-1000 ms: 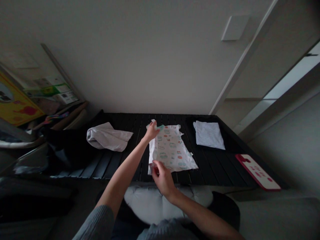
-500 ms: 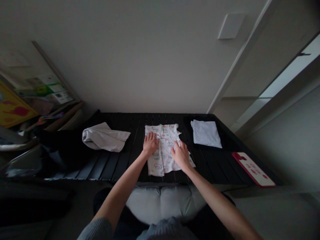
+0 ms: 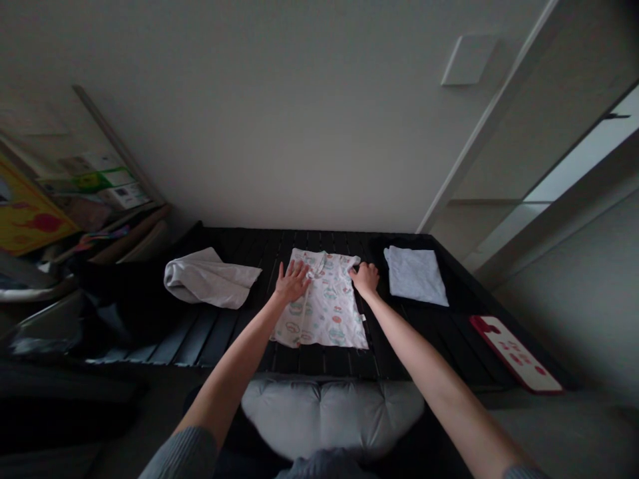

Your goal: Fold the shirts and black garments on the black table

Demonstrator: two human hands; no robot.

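A small white baby shirt (image 3: 327, 309) with a green and orange print lies on the black slatted table in front of me. My left hand (image 3: 293, 282) rests flat on its upper left part, fingers spread. At the upper right edge, by the sleeve, my right hand (image 3: 367, 276) has its fingers curled around the cloth; the fingertips are partly hidden. A folded light grey garment (image 3: 417, 276) lies on dark cloth to the right of that hand. To the left is a loosely twisted whitish cloth (image 3: 210, 278).
The black slatted table (image 3: 319, 362) stands against a pale wall. A red-edged white board (image 3: 519, 359) lies at its right front corner. Dark fabric (image 3: 124, 299) and boxes (image 3: 120, 189) are at the left. A grey cushion (image 3: 332, 412) is on my lap.
The shirt has been spread wider and flatter, its right front opened out. My right hand has moved up and outward to the shirt's edge; my left hand has shifted slightly left.
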